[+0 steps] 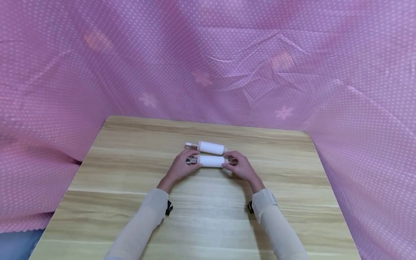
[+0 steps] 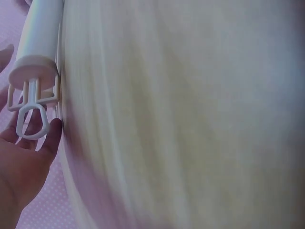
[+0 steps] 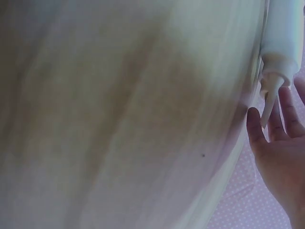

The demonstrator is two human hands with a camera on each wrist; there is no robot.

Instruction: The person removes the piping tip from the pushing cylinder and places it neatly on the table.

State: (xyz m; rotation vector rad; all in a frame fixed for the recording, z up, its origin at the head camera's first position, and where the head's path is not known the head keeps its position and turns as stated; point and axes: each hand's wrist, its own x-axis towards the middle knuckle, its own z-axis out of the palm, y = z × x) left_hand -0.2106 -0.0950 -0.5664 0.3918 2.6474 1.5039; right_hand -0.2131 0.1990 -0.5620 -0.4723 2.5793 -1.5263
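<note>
Two large white syringe-like tools lie side by side across the table, the nearer one (image 1: 211,161) between my hands and the farther one (image 1: 211,147) just beyond it. My left hand (image 1: 182,165) surrounds the nearer tool's left end, thumb on the near side, fingers on the far side. In the left wrist view that end has a plunger ring (image 2: 32,123) and two side loops. Around the tapered nozzle (image 3: 270,98) at the other end is my right hand (image 1: 239,166), its fingers spread and loosely bent. Both thumbs stand a little apart from the barrel in the wrist views.
The wood-grain table (image 1: 208,224) has rounded far corners. Pink dotted cloth (image 1: 208,72) hangs behind it and along both sides. A black strap device (image 1: 169,208) sits at the left cuff, another (image 1: 250,207) at the right.
</note>
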